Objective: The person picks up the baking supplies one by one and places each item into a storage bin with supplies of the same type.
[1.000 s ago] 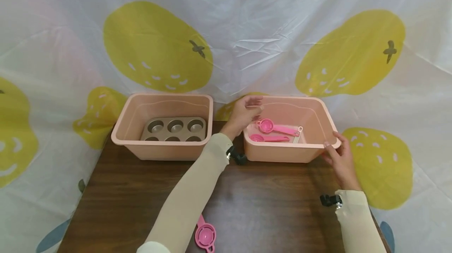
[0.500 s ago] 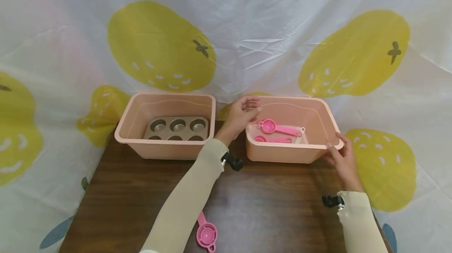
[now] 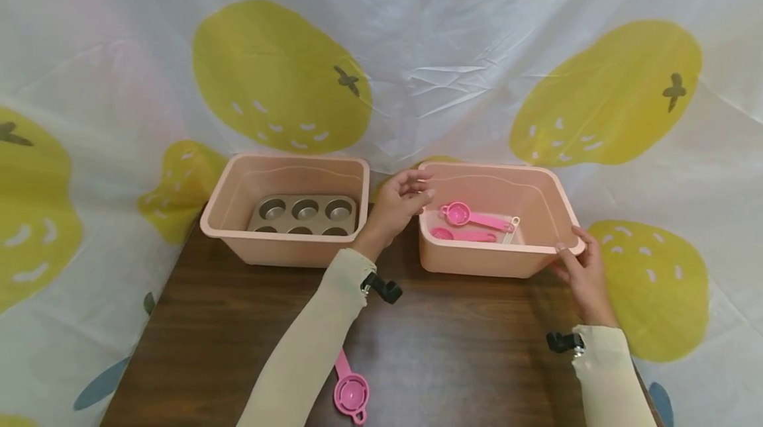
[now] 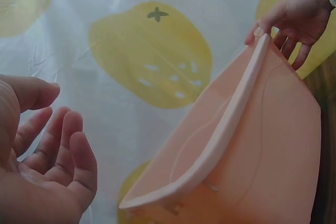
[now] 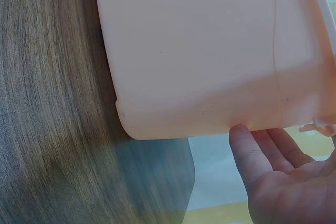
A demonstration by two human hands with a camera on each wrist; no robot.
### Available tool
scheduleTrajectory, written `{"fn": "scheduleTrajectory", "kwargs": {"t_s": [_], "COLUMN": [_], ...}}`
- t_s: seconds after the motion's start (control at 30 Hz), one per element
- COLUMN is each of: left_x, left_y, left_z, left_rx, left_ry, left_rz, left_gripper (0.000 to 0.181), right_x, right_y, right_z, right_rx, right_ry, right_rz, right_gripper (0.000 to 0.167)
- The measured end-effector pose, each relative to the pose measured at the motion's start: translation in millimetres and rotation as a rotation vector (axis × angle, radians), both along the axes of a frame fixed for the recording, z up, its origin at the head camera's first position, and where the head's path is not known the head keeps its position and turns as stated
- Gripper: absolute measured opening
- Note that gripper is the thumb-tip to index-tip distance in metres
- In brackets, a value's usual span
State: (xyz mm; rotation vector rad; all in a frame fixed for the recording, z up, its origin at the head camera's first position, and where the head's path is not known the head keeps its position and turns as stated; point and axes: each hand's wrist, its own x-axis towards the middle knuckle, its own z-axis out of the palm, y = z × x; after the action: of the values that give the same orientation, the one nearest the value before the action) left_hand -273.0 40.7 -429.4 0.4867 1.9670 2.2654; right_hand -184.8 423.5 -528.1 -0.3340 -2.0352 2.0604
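My right hand [image 3: 587,281] grips the front right corner of the right pink bin [image 3: 477,263], thumb over the rim. In the right wrist view the fingers of this hand [image 5: 289,182] touch the bin's outer wall [image 5: 199,51]. Just left of that bin, my left hand [image 3: 390,212] hangs with loosely bent fingers and holds nothing; the left wrist view shows this hand [image 4: 44,156] apart from the bin [image 4: 283,140]. Inside lie a pink measuring spoon [image 3: 490,221], a second pink spoon [image 3: 471,236] and a white-handled item [image 3: 510,230].
Left of my left hand stands another pink bin [image 3: 280,251] with a muffin tin [image 3: 289,208] in it. A pink slotted scoop [image 3: 351,394] lies on the wooden table [image 3: 453,347] beside my left forearm. A fruit-patterned cloth [image 3: 441,30] hangs behind the bins.
My left hand has moved left and slightly down, away from the right bin's left rim. My right hand keeps its hold on the corner. The head view has shifted a little.
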Motion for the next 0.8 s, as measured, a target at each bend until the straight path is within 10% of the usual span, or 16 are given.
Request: {"fn": "scheduleTrajectory", "kwargs": {"t_s": [0.8], "left_x": [46.9], "left_y": [-44.8], "left_z": [-1.4], "left_rx": [0.039], "left_ry": [0.011], "left_rz": [0.002], "left_gripper": [0.040], "right_x": [2.6], "right_y": [-3], "right_z": [0.8], "right_rx": [-0.007], "right_ry": [0.010], "right_rz": [-0.009], "right_gripper": [0.059]}}
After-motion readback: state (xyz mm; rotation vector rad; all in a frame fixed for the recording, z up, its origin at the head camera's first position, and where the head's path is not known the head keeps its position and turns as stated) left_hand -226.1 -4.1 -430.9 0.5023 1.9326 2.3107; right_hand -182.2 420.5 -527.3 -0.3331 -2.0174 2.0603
